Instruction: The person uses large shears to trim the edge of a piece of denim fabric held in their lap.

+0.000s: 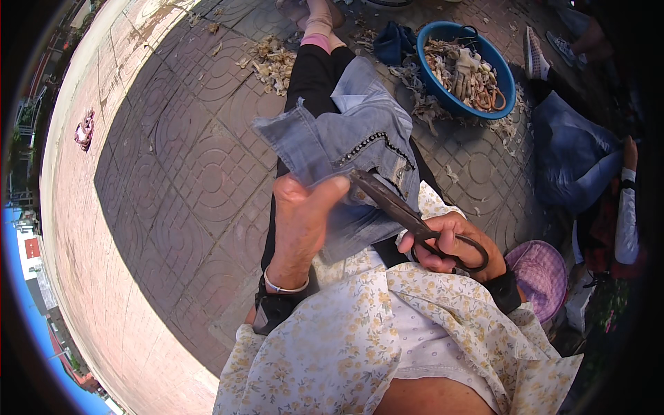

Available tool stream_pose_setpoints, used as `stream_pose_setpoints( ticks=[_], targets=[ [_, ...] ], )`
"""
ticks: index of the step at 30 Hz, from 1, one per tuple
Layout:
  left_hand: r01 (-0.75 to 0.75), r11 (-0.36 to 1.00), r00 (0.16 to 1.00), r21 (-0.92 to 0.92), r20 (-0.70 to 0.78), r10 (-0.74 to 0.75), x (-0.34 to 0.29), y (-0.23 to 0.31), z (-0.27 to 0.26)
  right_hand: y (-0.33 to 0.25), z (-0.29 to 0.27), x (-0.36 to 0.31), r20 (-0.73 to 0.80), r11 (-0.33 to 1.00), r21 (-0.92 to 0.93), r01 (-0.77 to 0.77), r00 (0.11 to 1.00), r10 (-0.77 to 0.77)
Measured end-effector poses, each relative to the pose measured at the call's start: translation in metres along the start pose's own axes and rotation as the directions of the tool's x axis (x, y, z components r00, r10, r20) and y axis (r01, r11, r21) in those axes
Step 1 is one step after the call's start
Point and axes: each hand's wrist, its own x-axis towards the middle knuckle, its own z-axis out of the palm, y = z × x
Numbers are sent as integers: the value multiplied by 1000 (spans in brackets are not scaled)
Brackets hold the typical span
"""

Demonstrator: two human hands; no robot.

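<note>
A faded blue denim cloth [366,131] with a row of dark beads lies across my lap and thighs. My left hand [301,214] is closed on the edge of the denim, the thumb pressed over it. My right hand [460,242] has its fingers in the handle loops of dark metal scissors [389,199]. Their blades point up and left, the tips against the denim just beside my left thumb. The blades look nearly closed. Part of the cloth below my left hand is blurred.
A blue basin [508,90] of pale scraps and a glove stands ahead right, a dark blue bag [394,43] beside it. Husks [271,63] litter the paving. At right sits another person in a blue apron [570,152], near a pink checked hat [538,279].
</note>
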Motion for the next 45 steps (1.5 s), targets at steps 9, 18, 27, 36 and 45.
stream_pose_setpoints(
  ticks=[9,18,27,36,45],
  targets=[
    [71,993,995,-92,82,-63,5,9,18,13,6,13,-126,912,-388,131,973,-193],
    [74,905,974,420,165,-156,-8,-11,11,6,14,15,-222,893,-418,166,935,-277],
    [49,993,998,-108,30,-46,9,14,7,6,-1,13,-99,908,-392,150,974,-203],
    [38,982,999,-184,36,-31,7,10,4,2,2,7,-35,958,-280,67,996,-79],
    [80,988,995,-135,74,-70,6,10,1,2,4,6,-33,961,-271,46,998,-57]
  ],
)
